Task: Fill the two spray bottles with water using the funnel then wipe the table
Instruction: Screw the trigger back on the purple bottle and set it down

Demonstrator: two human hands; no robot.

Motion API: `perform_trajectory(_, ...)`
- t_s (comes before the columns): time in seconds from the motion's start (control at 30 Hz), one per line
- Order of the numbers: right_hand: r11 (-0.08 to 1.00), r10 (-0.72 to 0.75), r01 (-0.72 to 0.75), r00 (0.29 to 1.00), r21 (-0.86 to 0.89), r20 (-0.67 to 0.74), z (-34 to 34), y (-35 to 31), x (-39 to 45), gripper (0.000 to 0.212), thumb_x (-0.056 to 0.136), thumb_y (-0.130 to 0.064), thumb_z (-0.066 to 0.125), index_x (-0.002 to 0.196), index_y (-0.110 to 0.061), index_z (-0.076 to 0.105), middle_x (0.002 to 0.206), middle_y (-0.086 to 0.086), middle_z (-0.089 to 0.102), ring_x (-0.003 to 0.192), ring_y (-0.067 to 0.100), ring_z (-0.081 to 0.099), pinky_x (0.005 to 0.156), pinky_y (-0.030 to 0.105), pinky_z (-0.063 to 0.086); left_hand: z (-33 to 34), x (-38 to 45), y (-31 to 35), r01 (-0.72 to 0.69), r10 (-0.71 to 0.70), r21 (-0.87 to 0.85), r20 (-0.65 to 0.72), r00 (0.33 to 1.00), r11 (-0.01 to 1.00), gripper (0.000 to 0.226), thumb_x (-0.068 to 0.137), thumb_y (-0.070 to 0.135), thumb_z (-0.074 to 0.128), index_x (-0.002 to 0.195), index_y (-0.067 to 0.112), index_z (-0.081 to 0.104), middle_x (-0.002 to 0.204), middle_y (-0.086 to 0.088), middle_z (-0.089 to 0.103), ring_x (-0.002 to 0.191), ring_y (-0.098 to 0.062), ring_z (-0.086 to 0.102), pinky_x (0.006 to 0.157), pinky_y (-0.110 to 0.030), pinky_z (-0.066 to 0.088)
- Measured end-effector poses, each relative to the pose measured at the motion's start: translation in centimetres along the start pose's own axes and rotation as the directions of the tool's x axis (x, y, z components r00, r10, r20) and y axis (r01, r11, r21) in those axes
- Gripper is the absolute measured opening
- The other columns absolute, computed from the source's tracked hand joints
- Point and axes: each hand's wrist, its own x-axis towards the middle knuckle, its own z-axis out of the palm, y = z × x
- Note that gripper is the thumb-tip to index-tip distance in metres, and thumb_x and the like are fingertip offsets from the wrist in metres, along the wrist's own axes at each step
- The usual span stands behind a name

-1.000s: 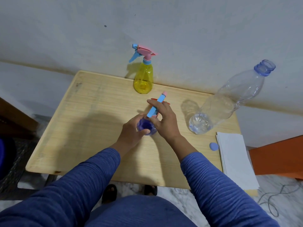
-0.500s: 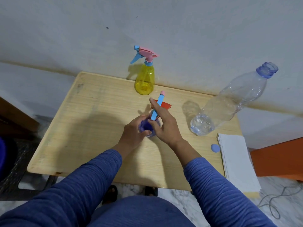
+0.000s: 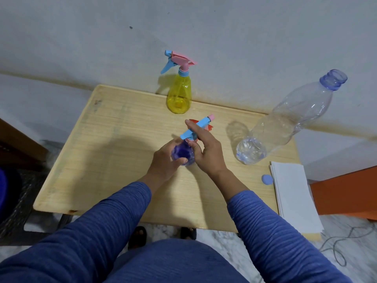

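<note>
Head view: the left hand (image 3: 166, 160) wraps its fingers round the body of the purple spray bottle (image 3: 183, 153), which stands near the middle of the tabletop (image 3: 114, 152); the right hand (image 3: 206, 152) is on that bottle's spray head (image 3: 196, 128), thumb and fingers curled about the collar with the forefinger laid along the blue trigger piece; so both grips are closed on the same bottle, one steadying, one apparently turning the head. Whether the head is being screwed on or off I cannot tell. The yellow spray bottle (image 3: 179, 92) stands at the far edge against the wall, head fitted; a red funnel (image 3: 208, 126) shows only in part behind the right hand's fingers. To the right stands a large clear water bottle (image 3: 285, 121), uncapped, with a little water at the bottom; its blue cap (image 3: 266, 179) lies near the stack of white paper (image 3: 293, 199) at the tabletop's right edge.

Risks, as I judge them: a hard twist with a loose left grip could tip the purple bottle and spill; the right elbow swinging out could knock the open water bottle, wetting the paper beside it; a cross-threaded head would leak later; the funnel, just beyond the knuckles, could be pushed away.
</note>
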Motion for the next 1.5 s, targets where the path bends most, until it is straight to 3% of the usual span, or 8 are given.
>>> perform_trajectory(0.27, 0.975, 0.170, -0.158, 0.983, 0.160, -0.070, -0.3, -0.8, -0.6, 0.074, 0.087, -0.006, 0.063, 0.135, -0.049, 0.027, 0.120, -0.009, 0.060, 0.095, -0.017, 0.056, 0.080, -0.001, 0.040, 0.0, 0.2, -0.1, -0.001, 0.001, 0.017, 0.003, 1.000, 1.000, 0.056, 0.076, 0.013, 0.071, 0.129, 0.015, 0.051, 0.118, -0.001, 0.061, 0.102, -0.011, 0.056, 0.083, -0.012, 0.041)
perform_trajectory(0.47, 0.946, 0.311, -0.253, 0.885, 0.203, -0.346, 0.8, -1.3, -1.4, 0.106, 0.068, -0.027, 0.082, 0.141, -0.048, 0.008, 0.120, -0.016, 0.037, 0.114, 0.009, 0.048, 0.093, 0.020, 0.045, 0.2, 0.3, 0.1, 0.002, -0.001, 0.037, -0.024, 1.000, 0.999, 0.057, 0.075, 0.014, 0.072, 0.128, 0.016, 0.052, 0.118, -0.001, 0.062, 0.103, -0.014, 0.058, 0.084, -0.018, 0.042)
perform_trajectory(0.6, 0.941, 0.310, -0.259, 0.916, 0.217, -0.254, 1.7, -0.8, -0.7, 0.118, 0.064, -0.026, 0.085, 0.147, -0.035, 0.001, 0.139, -0.004, 0.033, 0.128, 0.005, 0.034, 0.092, -0.003, 0.029, 0.3, 0.4, -0.2, -0.005, 0.007, 0.066, -0.033, 0.999, 0.998, 0.055, 0.074, 0.020, 0.076, 0.125, 0.017, 0.054, 0.117, 0.002, 0.063, 0.103, -0.012, 0.058, 0.083, -0.016, 0.042)
perform_trajectory(0.73, 0.914, 0.346, -0.278, 0.914, 0.294, -0.212, 2.7, -0.7, 0.2, 0.117, 0.067, -0.022, 0.081, 0.139, -0.058, -0.004, 0.146, -0.006, 0.039, 0.131, 0.012, 0.045, 0.102, 0.032, 0.047, 0.4, 0.4, 0.1, -0.018, 0.021, 0.060, -0.042, 0.999, 0.998, 0.053, 0.075, 0.019, 0.077, 0.122, 0.018, 0.054, 0.113, 0.002, 0.064, 0.099, -0.012, 0.060, 0.081, -0.018, 0.044)
perform_trajectory(0.87, 0.918, 0.355, -0.302, 0.915, 0.257, -0.194, 2.5, -0.3, 1.1, 0.114, 0.072, -0.018, 0.075, 0.139, -0.056, -0.009, 0.133, -0.003, 0.055, 0.116, 0.005, 0.056, 0.084, 0.002, 0.042, 0.6, 0.7, -0.1, 0.024, -0.023, 0.019, -0.071, 0.997, 1.000, 0.055, 0.071, 0.018, 0.077, 0.121, 0.019, 0.056, 0.112, 0.002, 0.064, 0.101, -0.014, 0.060, 0.089, -0.033, 0.051)
perform_trajectory(1.07, 0.897, 0.353, -0.308, 0.931, 0.318, -0.095, 1.0, -0.2, 2.6, 0.101, 0.081, -0.009, 0.066, 0.149, -0.033, -0.005, 0.117, -0.009, 0.058, 0.101, 0.011, 0.061, 0.093, 0.026, 0.048, -0.2, -0.1, -0.2, 0.119, -0.125, -0.145, -0.035, 0.992, 0.982, 0.080, 0.063, 0.060, 0.060, 0.134, 0.025, 0.044, 0.126, 0.012, 0.050, 0.112, -0.003, 0.050, 0.088, -0.021, 0.044)
perform_trajectory(1.2, 0.915, 0.233, -0.219, 0.973, 0.340, 0.001, -0.5, 0.0, 4.9, 0.093, 0.084, 0.001, 0.057, 0.147, -0.040, 0.002, 0.103, -0.027, 0.054, 0.080, -0.002, 0.055, 0.077, 0.028, 0.052, -2.0, -1.2, -2.5, 0.159, -0.145, 0.075, -0.162, 0.976, 0.984, 0.069, 0.080, 0.048, 0.061, 0.139, 0.021, 0.037, 0.140, -0.003, 0.041, 0.125, -0.016, 0.042, 0.100, -0.028, 0.035)
perform_trajectory(1.5, 0.858, 0.145, -0.317, 0.904, 0.404, 0.402, -1.5, -0.6, 8.1, 0.057, 0.090, -0.007, 0.059, 0.138, -0.032, 0.042, 0.090, -0.003, 0.059, 0.052, 0.016, 0.050, 0.053, 0.021, 0.047, -5.7, -3.7, -4.8, 0.761, -0.667, 0.285, -0.366, 0.649, 0.583, 0.090, 0.083, 0.063, 0.048, 0.148, 0.030, -0.005, 0.153, -0.011, -0.024, 0.141, -0.030, -0.022, 0.108, -0.063, -0.004)
